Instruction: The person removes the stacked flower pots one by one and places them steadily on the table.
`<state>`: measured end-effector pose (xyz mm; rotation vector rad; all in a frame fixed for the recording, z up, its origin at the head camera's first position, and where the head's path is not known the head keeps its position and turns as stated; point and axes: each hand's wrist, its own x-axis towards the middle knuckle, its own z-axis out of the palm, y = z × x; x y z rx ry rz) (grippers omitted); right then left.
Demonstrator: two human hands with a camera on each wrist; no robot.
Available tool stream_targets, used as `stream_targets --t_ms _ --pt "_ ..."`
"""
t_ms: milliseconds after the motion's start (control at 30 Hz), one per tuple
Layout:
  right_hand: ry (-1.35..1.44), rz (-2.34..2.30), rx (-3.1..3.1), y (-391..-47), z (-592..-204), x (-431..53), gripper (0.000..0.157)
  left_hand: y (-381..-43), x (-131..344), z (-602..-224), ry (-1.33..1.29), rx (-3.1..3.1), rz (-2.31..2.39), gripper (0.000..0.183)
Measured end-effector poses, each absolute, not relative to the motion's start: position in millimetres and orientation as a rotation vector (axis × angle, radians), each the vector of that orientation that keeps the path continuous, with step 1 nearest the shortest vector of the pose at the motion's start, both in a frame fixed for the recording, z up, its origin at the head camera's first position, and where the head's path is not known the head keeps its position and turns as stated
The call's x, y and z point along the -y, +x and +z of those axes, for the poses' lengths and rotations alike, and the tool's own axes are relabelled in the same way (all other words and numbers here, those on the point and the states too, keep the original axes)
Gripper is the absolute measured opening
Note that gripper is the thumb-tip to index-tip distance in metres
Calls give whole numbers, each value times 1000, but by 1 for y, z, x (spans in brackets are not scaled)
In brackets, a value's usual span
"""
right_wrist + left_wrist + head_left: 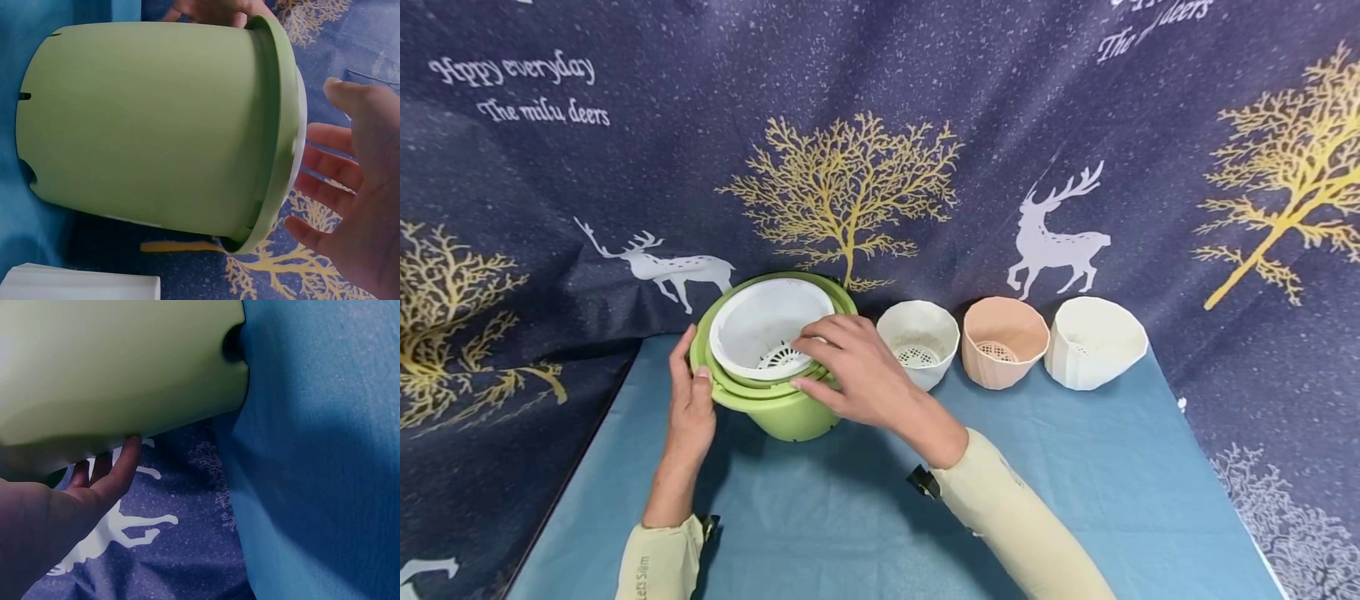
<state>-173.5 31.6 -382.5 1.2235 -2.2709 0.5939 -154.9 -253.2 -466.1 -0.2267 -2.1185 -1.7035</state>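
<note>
A large green flowerpot (pixel 797 417) stands at the back left of the table, with a white pot (pixel 745 312) with a slotted bottom nested inside its top. My left hand (pixel 691 417) grips the green rim at its left side, thumb on top; in the left wrist view its fingers (pixel 125 462) lie along the pot's outer wall. Over the right side of the nested pots is my right hand (pixel 868 367), fingers loosely spread. The right wrist view has those fingers (pixel 331 169) beside the white rim, with nothing pinched between them and the thumb.
Right of the green pot stand three smaller faceted pots in a row: a greyish-white one (pixel 917 333), a peach one (pixel 1003 333) and a cream one (pixel 1093 342). A blue cloth (pixel 850 533) covers the table. Behind hangs a dark deer-and-tree curtain (pixel 925 67).
</note>
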Motion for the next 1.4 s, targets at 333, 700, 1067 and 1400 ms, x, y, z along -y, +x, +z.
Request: stream_targets --t_ms 333,700,1067,1400 --pt "1248 532 2332 -179 -386 -23 40 -155 254 -468 -238 2096 -1714 57" --pt "1239 482 2393 -183 -390 -18 39 -155 254 -467 -241 2127 -1672 56" --pt "1231 400 2474 -183 -388 -10 37 -156 254 -468 -241 2107 -1698 56" --pt "1222 347 2508 -182 -385 -8 30 -156 254 -469 -244 2093 -1712 57"
